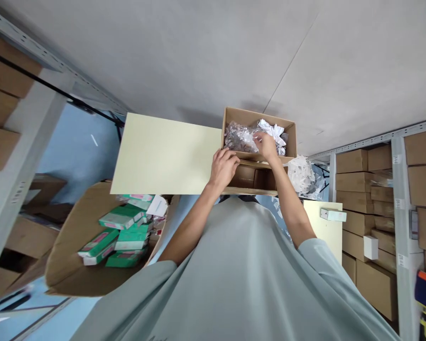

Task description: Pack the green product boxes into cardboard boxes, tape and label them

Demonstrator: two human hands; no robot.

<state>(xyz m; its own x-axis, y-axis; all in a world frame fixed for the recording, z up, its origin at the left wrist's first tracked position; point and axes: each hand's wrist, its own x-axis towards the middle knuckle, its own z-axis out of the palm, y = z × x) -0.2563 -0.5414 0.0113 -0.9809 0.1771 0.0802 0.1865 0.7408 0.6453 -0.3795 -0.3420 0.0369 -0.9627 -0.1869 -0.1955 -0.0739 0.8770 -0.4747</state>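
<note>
An open cardboard box (289,130) on the far side holds clear crinkled plastic (238,135) and crumpled white paper (277,134). Nearer to me is a second open cardboard box (244,176), its inside partly visible. My left hand (224,166) rests at the left corner where the two boxes meet, with its fingers bent over the edge; whether it grips the cardboard is unclear. Over the far box, my right hand (265,143) has its fingers pinched together beside the clear plastic. What they hold, if anything, is too small to make out.
A pale table (163,154) extends left of the boxes. Below it, a large carton (64,253) holds several green-and-white boxes (128,237). White scrap (301,175) lies right of the boxes. Shelves with stacked cartons (372,284) stand at right, and a small box (332,215) sits on a pale surface.
</note>
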